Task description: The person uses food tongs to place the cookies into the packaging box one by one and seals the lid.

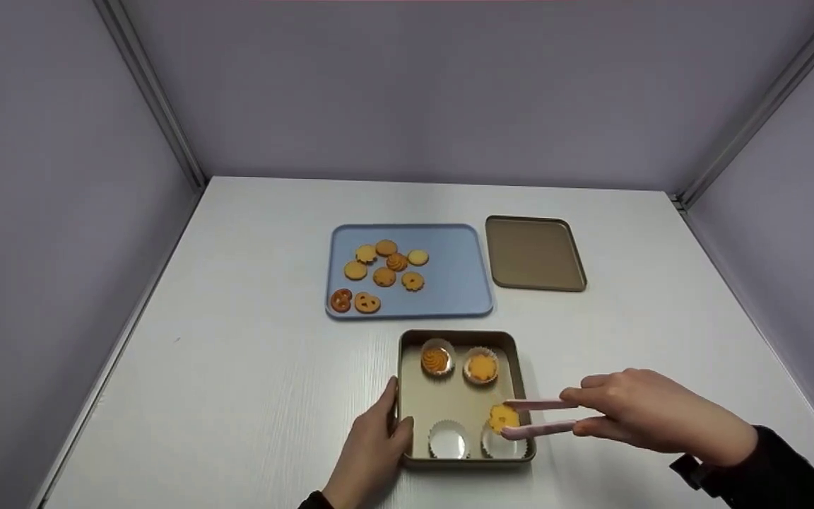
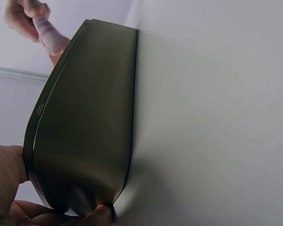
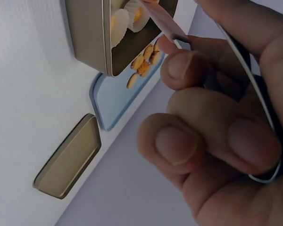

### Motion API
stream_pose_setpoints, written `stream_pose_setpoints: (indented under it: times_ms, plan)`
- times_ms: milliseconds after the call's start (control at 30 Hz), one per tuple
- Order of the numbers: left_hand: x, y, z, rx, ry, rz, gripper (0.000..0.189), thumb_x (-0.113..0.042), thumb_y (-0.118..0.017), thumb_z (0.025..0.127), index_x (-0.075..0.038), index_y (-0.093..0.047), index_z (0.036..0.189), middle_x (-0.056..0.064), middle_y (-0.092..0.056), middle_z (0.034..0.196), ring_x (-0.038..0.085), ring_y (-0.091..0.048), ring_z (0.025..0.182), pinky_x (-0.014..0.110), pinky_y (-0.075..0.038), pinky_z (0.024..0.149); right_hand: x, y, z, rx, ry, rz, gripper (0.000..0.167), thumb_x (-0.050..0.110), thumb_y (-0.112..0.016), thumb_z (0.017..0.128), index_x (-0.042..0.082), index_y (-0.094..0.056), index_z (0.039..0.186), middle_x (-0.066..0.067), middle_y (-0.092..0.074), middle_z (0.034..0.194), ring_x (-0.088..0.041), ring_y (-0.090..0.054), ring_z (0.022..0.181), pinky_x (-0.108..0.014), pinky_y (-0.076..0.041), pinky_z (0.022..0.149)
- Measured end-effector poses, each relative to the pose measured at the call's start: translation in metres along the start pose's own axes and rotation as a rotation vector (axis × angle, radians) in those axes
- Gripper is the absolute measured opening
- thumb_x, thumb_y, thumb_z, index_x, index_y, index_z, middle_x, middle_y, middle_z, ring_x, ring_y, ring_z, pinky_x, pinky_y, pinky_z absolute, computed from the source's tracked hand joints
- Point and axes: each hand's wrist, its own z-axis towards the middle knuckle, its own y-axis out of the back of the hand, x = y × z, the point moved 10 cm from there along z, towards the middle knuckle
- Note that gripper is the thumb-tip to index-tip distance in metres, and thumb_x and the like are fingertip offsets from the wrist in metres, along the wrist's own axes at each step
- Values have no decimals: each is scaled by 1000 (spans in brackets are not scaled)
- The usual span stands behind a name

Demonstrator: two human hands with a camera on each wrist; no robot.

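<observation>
My left hand (image 1: 372, 445) grips the left wall of a square gold-brown tin (image 1: 432, 398), its thumb over the rim. Pink tongs (image 1: 545, 428) are held in my right hand (image 1: 633, 410), reaching over the tin's right wall. Between the tong tips is a yellow flower-shaped cookie (image 1: 503, 418), just over the front-right paper cup (image 1: 509, 449). At the front left of the tin sits a bare paper cup (image 1: 449, 441). The back cups hold a swirl cookie (image 1: 435, 360) and a flower-shaped cookie (image 1: 482, 367).
Behind the tin lies a blue tray (image 1: 449, 283) with several cookies on its left half, including a pretzel-shaped cookie (image 1: 341, 300). A shallow gold-brown lid (image 1: 535, 253) lies right of the tray. Walls enclose the white table (image 1: 251, 367) at the back and sides.
</observation>
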Motion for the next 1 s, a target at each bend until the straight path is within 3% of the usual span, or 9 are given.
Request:
stream_pose_setpoints:
  times_ms: [333, 533, 767, 1000]
  plan:
    - [0, 0, 0, -12, -17, 8, 67, -12, -63, 97, 9, -36, 154, 24, -48, 152, 35, -50, 138, 51, -42, 112, -4, -10, 15, 171, -44, 48, 15, 34, -73, 93, 24, -63, 87, 21, -49, 72, 4, -41, 62, -24, -39, 55]
    - [-1, 1, 0, -18, -31, 27, 66, -11, -63, 97, 9, -36, 154, 25, -50, 150, 36, -52, 136, 51, -44, 109, -1, -15, 29, 201, -55, -14, 26, 36, -73, 93, 22, -58, 76, 18, -47, 68, -1, -41, 60, -24, -35, 52]
    - [0, -1, 0, -10, -12, 11, 66, -11, -62, 97, 9, -35, 154, 25, -48, 152, 35, -50, 138, 51, -42, 112, 3, -26, 42, 243, -122, -88, 25, 41, -75, 90, 19, -69, 79, 12, -54, 67, -6, -44, 55, -29, -39, 49]
    - [0, -1, 0, -5, -11, 7, 66, -11, -62, 97, 8, -35, 155, 25, -48, 152, 36, -50, 138, 51, -42, 111, 7, -31, 44, 242, -119, -143, 25, 37, -78, 87, 16, -68, 79, 9, -55, 66, -7, -41, 53, -28, -36, 47]
